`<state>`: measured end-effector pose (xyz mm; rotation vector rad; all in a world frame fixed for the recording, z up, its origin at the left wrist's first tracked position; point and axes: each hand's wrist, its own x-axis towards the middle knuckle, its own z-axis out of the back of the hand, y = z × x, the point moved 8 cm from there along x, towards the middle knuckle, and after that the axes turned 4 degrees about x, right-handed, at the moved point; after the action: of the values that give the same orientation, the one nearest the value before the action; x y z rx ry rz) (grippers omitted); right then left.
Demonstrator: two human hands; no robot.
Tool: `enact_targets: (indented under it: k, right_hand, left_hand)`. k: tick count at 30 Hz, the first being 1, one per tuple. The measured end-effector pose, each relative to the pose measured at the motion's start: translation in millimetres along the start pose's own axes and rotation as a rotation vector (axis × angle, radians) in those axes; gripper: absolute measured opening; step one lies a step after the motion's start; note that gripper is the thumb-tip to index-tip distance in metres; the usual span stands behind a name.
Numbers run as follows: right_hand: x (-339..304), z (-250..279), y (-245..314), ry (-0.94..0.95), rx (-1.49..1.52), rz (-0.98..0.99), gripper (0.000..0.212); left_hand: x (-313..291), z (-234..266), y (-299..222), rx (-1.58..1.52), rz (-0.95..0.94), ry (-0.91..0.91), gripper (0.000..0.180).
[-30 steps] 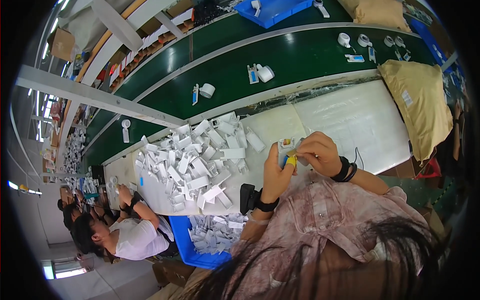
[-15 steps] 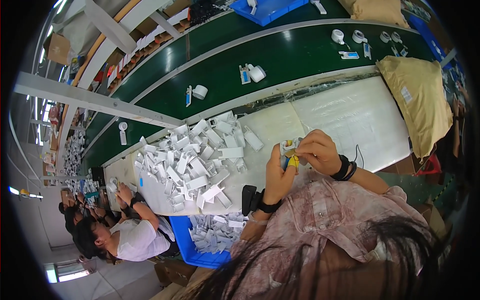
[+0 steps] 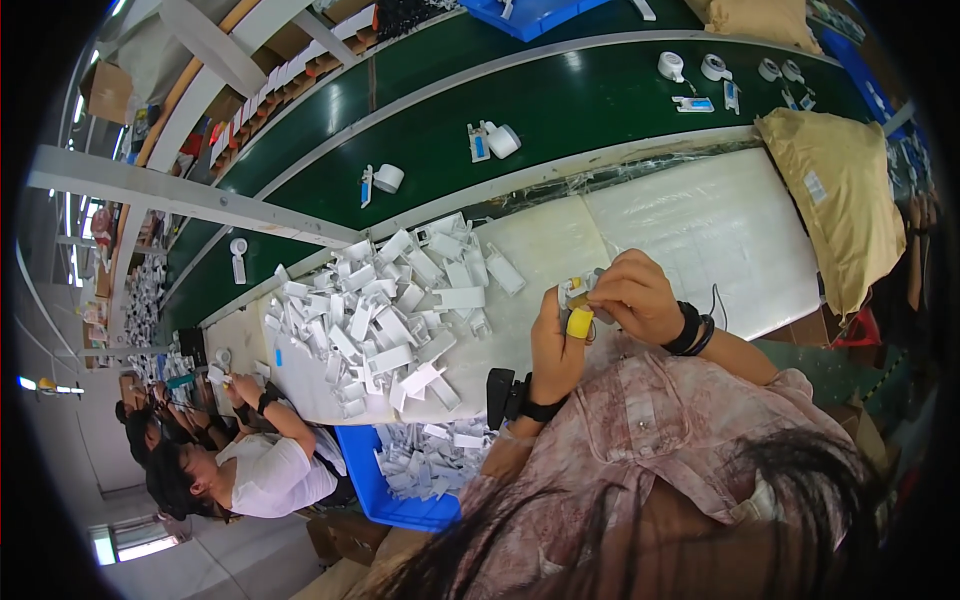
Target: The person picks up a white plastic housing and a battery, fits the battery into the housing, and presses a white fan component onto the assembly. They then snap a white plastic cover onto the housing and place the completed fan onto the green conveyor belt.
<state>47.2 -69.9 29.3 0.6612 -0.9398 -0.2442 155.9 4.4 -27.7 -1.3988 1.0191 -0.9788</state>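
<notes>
Both hands meet in front of my chest over the near edge of the padded table. My left hand is closed on a small white plastic housing, thumb and fingers around it. A yellow cylindrical part sticks out below the housing, beside the left thumb. My right hand has its fingers pinched at the right side of the same housing; its fingertips hide what they grip there. To the left of my hands lies a large heap of white plastic housings on the table.
A blue bin of white parts stands below the table's near edge. Beyond the table runs a green conveyor belt carrying white round parts with flat pieces. A tan bag lies at right. A co-worker sits at left.
The yellow part has turned and shows more fully below the housing; the blue beside it no longer shows. My hands stay nearly in place. Pieces on the belt have shifted slightly left.
</notes>
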Motion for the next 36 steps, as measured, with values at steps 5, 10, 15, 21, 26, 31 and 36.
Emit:
enact_targets:
  k: [5, 10, 15, 21, 26, 31, 36]
  right_hand:
    - [-1, -2, -1, 0.022, -0.017, -0.008, 0.021]
    - [-3, -3, 0, 0.012, -0.003, 0.001, 0.022]
    - [-3, -3, 0, 0.021, -0.008, -0.001, 0.025]
    - [2, -3, 7, 0.031, -0.081, 0.020, 0.027]
    - [6, -1, 15, 0.022, -0.100, 0.136, 0.027]
    - [4, -2, 13, 0.042, -0.066, 0.132, 0.026]
    - [4, -2, 14, 0.063, -0.043, 0.108, 0.025]
  left_hand:
    - [0, 1, 2, 0.017, -0.007, -0.025, 0.022]
    - [-1, 3, 2, 0.016, -0.025, -0.078, 0.031]
    - [0, 5, 5, 0.142, -0.082, -0.090, 0.031]
    - [3, 3, 2, 0.215, -0.072, -0.043, 0.032]
    - [5, -2, 6, 0.167, -0.060, 0.008, 0.031]
    - [5, -2, 3, 0.101, -0.027, 0.019, 0.030]
    - [2, 2, 14, 0.192, 0.070, 0.018, 0.038]
